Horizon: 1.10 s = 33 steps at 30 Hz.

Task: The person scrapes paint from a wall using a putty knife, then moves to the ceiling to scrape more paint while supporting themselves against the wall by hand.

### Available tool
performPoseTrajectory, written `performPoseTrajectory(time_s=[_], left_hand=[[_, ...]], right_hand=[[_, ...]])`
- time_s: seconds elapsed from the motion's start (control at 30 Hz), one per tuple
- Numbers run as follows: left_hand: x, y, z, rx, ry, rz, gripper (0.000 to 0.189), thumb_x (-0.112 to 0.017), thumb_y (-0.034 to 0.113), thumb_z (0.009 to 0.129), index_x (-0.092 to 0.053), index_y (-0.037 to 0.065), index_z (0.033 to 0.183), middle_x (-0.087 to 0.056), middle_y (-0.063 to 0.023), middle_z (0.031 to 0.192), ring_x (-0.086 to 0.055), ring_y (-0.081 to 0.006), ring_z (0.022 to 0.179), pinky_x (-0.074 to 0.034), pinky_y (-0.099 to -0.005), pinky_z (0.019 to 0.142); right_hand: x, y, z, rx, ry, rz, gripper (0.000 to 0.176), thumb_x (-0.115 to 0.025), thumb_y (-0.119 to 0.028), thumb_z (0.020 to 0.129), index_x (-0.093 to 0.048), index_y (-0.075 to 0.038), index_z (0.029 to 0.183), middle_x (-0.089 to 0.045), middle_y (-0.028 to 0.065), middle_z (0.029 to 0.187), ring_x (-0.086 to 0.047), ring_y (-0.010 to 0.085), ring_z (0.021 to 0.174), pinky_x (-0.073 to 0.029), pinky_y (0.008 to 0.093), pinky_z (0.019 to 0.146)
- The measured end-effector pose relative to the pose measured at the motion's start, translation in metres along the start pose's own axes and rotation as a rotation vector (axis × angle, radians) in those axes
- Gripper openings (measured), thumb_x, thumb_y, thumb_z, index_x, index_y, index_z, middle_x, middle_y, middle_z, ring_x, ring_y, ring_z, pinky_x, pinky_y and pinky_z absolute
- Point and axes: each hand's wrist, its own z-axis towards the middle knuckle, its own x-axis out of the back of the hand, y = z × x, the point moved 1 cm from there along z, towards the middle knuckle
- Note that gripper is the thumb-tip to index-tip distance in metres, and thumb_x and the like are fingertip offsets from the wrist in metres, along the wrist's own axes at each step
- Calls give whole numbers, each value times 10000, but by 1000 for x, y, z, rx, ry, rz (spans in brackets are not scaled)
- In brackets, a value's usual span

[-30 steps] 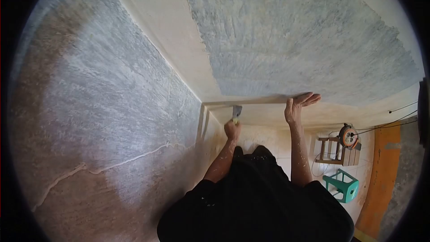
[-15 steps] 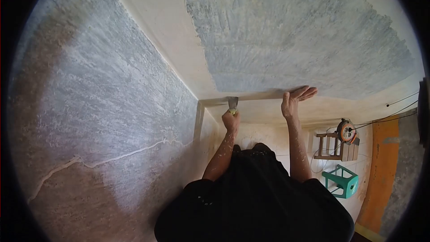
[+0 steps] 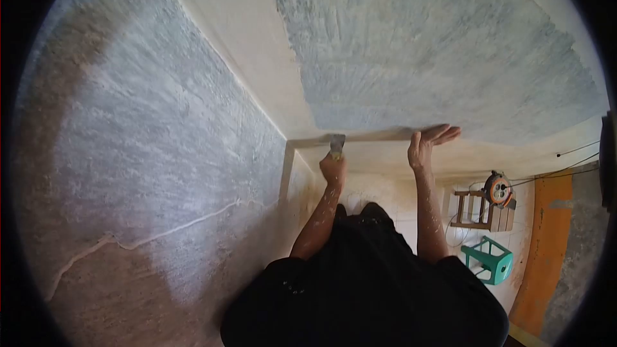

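In the head view, my left hand [image 3: 333,171] is wrapped round the handle of a putty knife [image 3: 337,143]. Its flat metal blade points up at the wall ahead, near the lower edge of the wall's pale band; whether the blade touches is hard to tell. Further right, my right hand [image 3: 425,146] has its fingers stretched out sideways against or very close to the front wall [image 3: 424,45], just below its rough blue-grey patch. Pale flecks dot both forearms.
A blue-grey side wall [image 3: 186,115] with a long pale crack line [image 3: 180,226] rises at my left and meets the front wall in a corner. To the right stand a green plastic stool [image 3: 493,262], a wooden stool [image 3: 491,217] and a cable reel [image 3: 498,189] with trailing cords.
My left hand and the putty knife have shifted slightly, the blade a little higher and to the right. My right hand stays outstretched, slightly further right in view.
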Motion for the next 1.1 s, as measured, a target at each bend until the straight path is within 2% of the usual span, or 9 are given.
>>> performPoseTrajectory(time_s=[0.1, 0.13, 0.27, 0.43, 0.63, 0.67, 0.87, 0.97, 1.1], left_hand=[[-12, -65, -17, -257, -20, 222, 93, -672, 93, 747, -656, 1, 749, -651, -171, 663, -647, -351, 612, -495, -415, 578], [-13, -86, -20, -254, 93, 102, 83, -659, 72, 746, -638, -7, 729, -644, -168, 652, -644, -341, 597, -480, -393, 557], [0, -21, -10, -130, 12, 59, 90, -670, 76, 730, -643, -9, 728, -645, -193, 677, -661, -338, 632, -476, -382, 557], [-15, -68, -13, -175, 47, 174, 129, -694, 110, 714, -647, -10, 726, -644, -191, 667, -658, -357, 642, -502, -409, 578], [-13, -47, -14, -126, 38, 87, 129, -702, 122, 721, -674, 7, 773, -660, -180, 693, -658, -366, 651, -516, -416, 597], [-15, -59, -19, -203, 26, 304, 120, -688, 120, 734, -667, 6, 764, -657, -186, 697, -656, -368, 658, -516, -418, 601], [-11, -32, -9, -65, -2, 77, 135, -695, 136, 720, -686, 19, 788, -657, -199, 721, -657, -372, 699, -518, -444, 639], [-21, -78, -24, -79, -12, 250, 126, -696, 126, 716, -682, 17, 779, -653, -197, 702, -655, -372, 680, -510, -441, 615], [-13, -48, -15, -112, 19, 126, 149, -700, 146, 720, -670, 7, 762, -651, -191, 686, -651, -376, 657, -507, -442, 596]], right_hand=[[1, -5, 5, 46, 3, -9, 850, -339, -484, 982, 228, -57, 1450, 325, 283, 1456, 322, 465, 1331, 186, 625, 1032], [-1, -3, 3, 45, 8, -8, 849, -340, -481, 982, 226, -56, 1450, 323, 285, 1456, 321, 466, 1332, 188, 624, 1031], [6, -3, 2, 48, -10, -22, 857, -343, -485, 981, 221, -40, 1448, 324, 295, 1451, 324, 468, 1329, 194, 628, 1024], [1, -1, -1, 21, -13, -5, 862, -343, -489, 980, 220, -33, 1446, 327, 297, 1448, 324, 468, 1330, 194, 627, 1025], [3, -5, -1, 6, -27, 13, 868, -341, -499, 979, 231, -40, 1443, 333, 292, 1447, 328, 460, 1330, 195, 617, 1030], [3, -6, -1, 11, -27, 15, 869, -341, -500, 979, 231, -41, 1443, 333, 291, 1448, 328, 460, 1330, 195, 617, 1030], [8, -3, -3, 18, -37, -21, 875, -346, -503, 976, 234, -43, 1443, 333, 289, 1448, 331, 465, 1327, 196, 622, 1026], [2, -6, 2, 13, -35, 24, 878, -350, -503, 975, 234, -43, 1443, 333, 294, 1446, 329, 469, 1326, 194, 623, 1026], [3, 1, -5, 28, -26, 6, 877, -364, -484, 975, 235, -48, 1444, 330, 302, 1444, 331, 477, 1321, 190, 631, 1024]])
